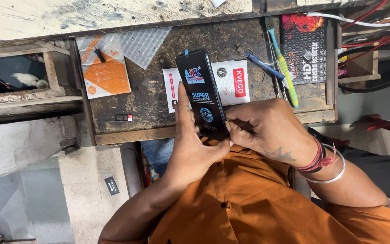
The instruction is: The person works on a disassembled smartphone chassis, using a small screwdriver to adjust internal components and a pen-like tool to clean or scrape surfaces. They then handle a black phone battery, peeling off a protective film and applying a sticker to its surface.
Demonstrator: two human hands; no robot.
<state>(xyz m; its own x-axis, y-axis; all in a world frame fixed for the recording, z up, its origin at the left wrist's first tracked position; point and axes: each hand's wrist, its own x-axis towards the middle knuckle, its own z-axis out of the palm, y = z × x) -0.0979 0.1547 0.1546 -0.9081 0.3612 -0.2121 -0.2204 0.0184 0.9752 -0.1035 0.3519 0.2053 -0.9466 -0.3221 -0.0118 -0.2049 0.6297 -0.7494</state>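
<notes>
Holding is done with both hands: a black phone screen (202, 94) with a printed sticker on its front is kept up just above the near edge of the surface (150, 97). The left hand (190, 147) is wrapped along the left side of the screen, with one finger laid flat up its edge. The right hand (267, 129) is pinched on the near right corner, with the fingertips pressed close together there. Both hands are clamped on the same thing.

The screen is probably thin, light and stiff. It is likely made of glass, so it can be cracked if it is bent or dropped. Its face is smooth and may be slippery. It is best held by the long edges, not pressed in the middle.

The surface is old dark wood, rough and stained. A white packet (231, 83) is seen just behind the screen. An orange packet (107, 72) and a piece of bubble wrap (141, 43) lie to the far left. A green toothbrush (285, 68), a blue tool (260, 65) and a black box (303, 47) lie to the right. Red and white wires (371, 31) are seen at the far right. A grey floor (32, 180) is seen below on the left.
</notes>
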